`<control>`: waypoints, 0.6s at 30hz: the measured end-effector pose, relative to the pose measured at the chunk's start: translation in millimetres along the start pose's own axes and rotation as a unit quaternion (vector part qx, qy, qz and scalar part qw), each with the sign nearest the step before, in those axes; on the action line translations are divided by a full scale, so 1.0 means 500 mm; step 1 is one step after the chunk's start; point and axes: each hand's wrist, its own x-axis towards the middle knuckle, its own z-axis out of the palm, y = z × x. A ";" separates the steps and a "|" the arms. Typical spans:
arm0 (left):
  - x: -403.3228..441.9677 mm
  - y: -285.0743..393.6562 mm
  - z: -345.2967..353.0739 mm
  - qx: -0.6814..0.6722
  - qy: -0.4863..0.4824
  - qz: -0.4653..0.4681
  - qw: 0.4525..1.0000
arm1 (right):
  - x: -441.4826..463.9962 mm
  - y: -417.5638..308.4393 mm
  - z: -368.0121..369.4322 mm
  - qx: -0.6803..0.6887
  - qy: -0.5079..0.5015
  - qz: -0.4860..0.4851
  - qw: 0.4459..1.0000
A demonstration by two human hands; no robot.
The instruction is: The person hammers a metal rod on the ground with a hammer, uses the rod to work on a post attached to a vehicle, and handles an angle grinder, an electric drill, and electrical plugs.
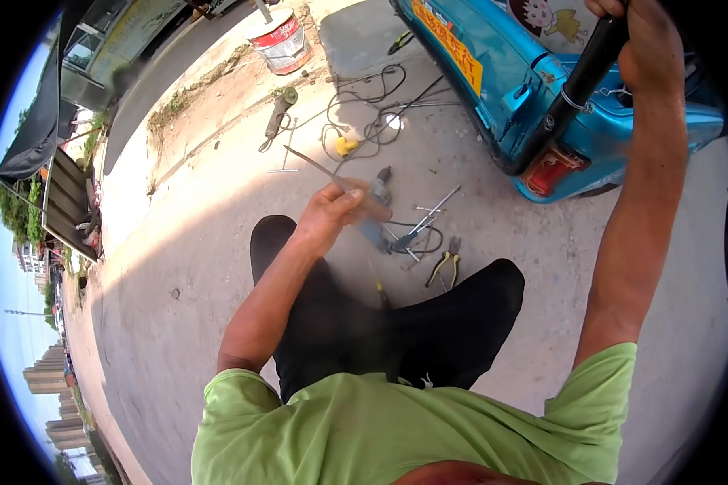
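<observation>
My left hand (pixel 332 214) is closed around a thin flat strip (pixel 311 164) that points up and left, away from me; motion smears part of that hand. Up at the right, my right hand (pixel 651 52) is wrapped round a thick black bar (pixel 570 101) on the back of a blue vehicle (pixel 493 97). Below my left hand, a power drill (pixel 382 184) lies on the ground, partly hidden. Beside it are T-handle wrenches (pixel 435 212) and yellow-and-black pliers (pixel 444 267). A screwdriver (pixel 382 293) lies between my knees.
An angle grinder (pixel 281 109) and another T-handle wrench (pixel 284 169) lie farther out. Black cords (pixel 372 101) with a yellow plug (pixel 346 146) loop over the concrete. A red-and-white bucket (pixel 279 44) stands beyond. The vehicle's red tail light (pixel 554 171) faces me.
</observation>
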 end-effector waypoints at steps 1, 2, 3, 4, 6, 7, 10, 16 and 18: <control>0.019 -0.005 0.003 -0.006 -0.023 -0.006 1.000 | -0.002 -0.004 0.003 -0.003 -0.052 -0.009 0.999; 0.044 -0.024 -0.003 0.003 -0.025 -0.016 1.000 | -0.005 -0.008 0.007 -0.006 -0.104 -0.017 0.994; 0.077 -0.060 -0.020 0.013 -0.027 -0.025 0.999 | 0.034 -0.005 -0.046 -0.001 -0.202 0.012 0.979; 0.113 -0.103 -0.045 0.022 -0.029 -0.033 0.999 | 0.072 -0.003 -0.105 0.004 -0.297 0.044 0.954; 0.184 -0.206 -0.101 0.025 -0.042 -0.074 0.996 | 0.095 -0.002 -0.140 0.003 -0.354 0.077 0.932; 0.206 -0.245 -0.113 0.032 -0.035 -0.107 0.993 | 0.084 -0.005 -0.137 -0.005 -0.318 0.079 0.945; 0.242 -0.228 -0.119 0.124 -0.139 -0.142 0.972 | 0.057 -0.034 -0.095 -0.033 -0.240 0.094 0.966; 0.375 -0.264 -0.210 0.068 -0.295 -0.032 0.952 | 0.066 -0.035 0.002 -0.043 0.140 0.043 0.988; 0.416 -0.249 -0.224 0.027 -0.298 -0.041 0.953 | 0.059 -0.069 -0.030 -0.063 -0.012 0.124 0.990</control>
